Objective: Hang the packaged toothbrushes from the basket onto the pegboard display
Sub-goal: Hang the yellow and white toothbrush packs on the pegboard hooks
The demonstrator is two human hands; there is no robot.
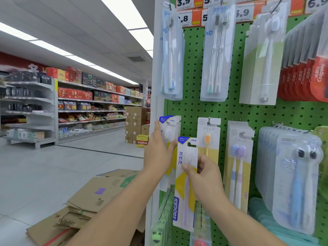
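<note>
Supermarket aisle, grey tiled floor, stocked grocery shelves [88, 103] way off on the left and a heap of flattened brown cardboard boxes [92, 203] on the floor closer in. The green perforated pegboard display [236, 110] fills the right side, with clear-packed toothbrushes on hooks. At its left edge the left hand [158, 150] lies flat, fingers straight, against the hanging stack of white-and-yellow carded toothbrush packs [168, 132]. Just right of that, the right hand [204, 176] pinches one more white-and-yellow carded toothbrush pack [184, 185], thumb on the front, upright in front of the board, its top below the stack's peg. Orange single brush pack [208, 139] hangs beside it.
</note>
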